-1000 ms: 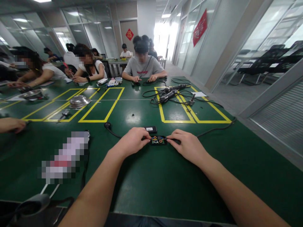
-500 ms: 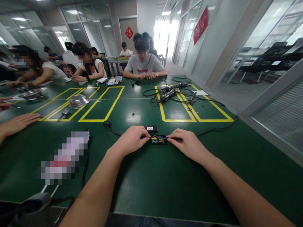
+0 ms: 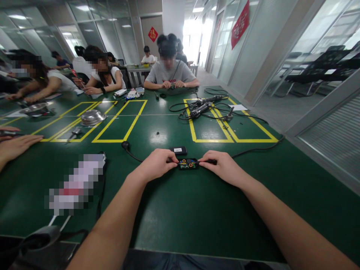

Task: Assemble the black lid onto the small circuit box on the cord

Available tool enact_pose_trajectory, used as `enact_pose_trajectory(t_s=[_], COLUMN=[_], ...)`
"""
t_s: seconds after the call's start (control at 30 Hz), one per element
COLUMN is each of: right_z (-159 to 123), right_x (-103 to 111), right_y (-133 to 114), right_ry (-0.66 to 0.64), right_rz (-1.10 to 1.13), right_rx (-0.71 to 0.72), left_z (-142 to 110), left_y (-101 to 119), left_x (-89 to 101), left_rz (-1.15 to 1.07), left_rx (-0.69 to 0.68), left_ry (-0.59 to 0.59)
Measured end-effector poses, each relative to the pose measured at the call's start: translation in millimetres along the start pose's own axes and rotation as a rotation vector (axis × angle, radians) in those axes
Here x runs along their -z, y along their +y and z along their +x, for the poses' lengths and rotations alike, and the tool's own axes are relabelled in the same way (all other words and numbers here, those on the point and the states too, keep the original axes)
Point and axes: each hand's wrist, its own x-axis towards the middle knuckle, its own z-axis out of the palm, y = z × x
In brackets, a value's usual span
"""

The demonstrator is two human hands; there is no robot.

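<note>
Between my hands lies a small open black case (image 3: 188, 167) with a circuit board and copper-coloured coils showing inside. My left hand (image 3: 157, 164) is closed in a pinch on the black cable at the case's left end. That cable runs out from behind the hand to a round black plug (image 3: 125, 145). At the right end, my right hand (image 3: 222, 165) pinches another black cable (image 3: 253, 151), which leads off to the right and back. Just behind the case, apart from my fingers, rests a black ribbed cover (image 3: 179, 150) with a white label.
On the green table (image 3: 168, 217) are yellow tape outlines, a metal bowl (image 3: 92, 117) and a heap of black tools with cords (image 3: 201, 108). A pixelated phone-like object (image 3: 75, 183) lies at left, near another person's hand (image 3: 22, 144). A person (image 3: 170, 73) sits opposite.
The view has shifted slightly. Both hands stay at the ends of the case, with only small finger movement. The co-worker's hand at left now has a dark object beside it.
</note>
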Motion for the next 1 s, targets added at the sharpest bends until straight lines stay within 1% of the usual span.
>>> enact_pose_trajectory(t_s=[0.1,0.3,0.37,0.47,0.53,0.57,0.6,0.7,0.77,0.8,0.87,0.93,1.0], right_z=[0.0,0.6,0.5,-0.4,-1.1,-1.4,-1.5,-1.7,-1.9,-2.2,-3.2,-4.5,-5.4], right_x=[-0.7,-0.1,0.3,0.9,0.7,0.2,-0.7,-5.1,-8.0,-9.0,-9.6,-8.8,-7.9], right_y=[1.0,1.7,2.4,3.7,4.3,4.5,4.6,4.4,3.7,3.1,1.1,-1.6,-4.1], right_ry=[0.008,0.018,0.013,0.014,0.018,0.022,0.028,0.056,0.087,0.104,0.127,0.128,0.104], right_rz=[-0.036,-0.143,-0.144,-0.138,-0.134,-0.133,-0.132,-0.12,-0.105,-0.096,-0.083,-0.077,-0.074], right_rx=[0.023,0.073,0.069,0.056,0.056,0.058,0.06,0.049,0.016,-0.003,-0.026,-0.02,-0.002], left_z=[0.3,-1.1,-1.5,1.5,6.3,9.0,11.4,14.5,12.2,10.0,5.0,1.1,-0.6], left_y=[1.3,4.7,6.1,4.2,-1.4,-5.0,-8.6,-13.9,-10.6,-7.1,1.0,7.4,10.1], left_x=[-0.8,-0.1,-3.5,-12.5,-18.3,-20.4,-21.6,-20.9,-18.0,-16.4,-13.4,-11.4,-10.6], left_rz=[0.035,0.189,0.197,0.167,0.14,0.13,0.116,0.056,0.028,0.016,-0.022,-0.055,-0.043], left_rx=[-0.003,-0.102,-0.153,-0.199,-0.142,-0.101,-0.061,0.032,0.051,0.043,-0.015,-0.094,-0.141], left_ry=[0.009,0.014,0.071,0.239,0.34,0.364,0.357,0.285,0.303,0.331,0.357,0.303,0.195])
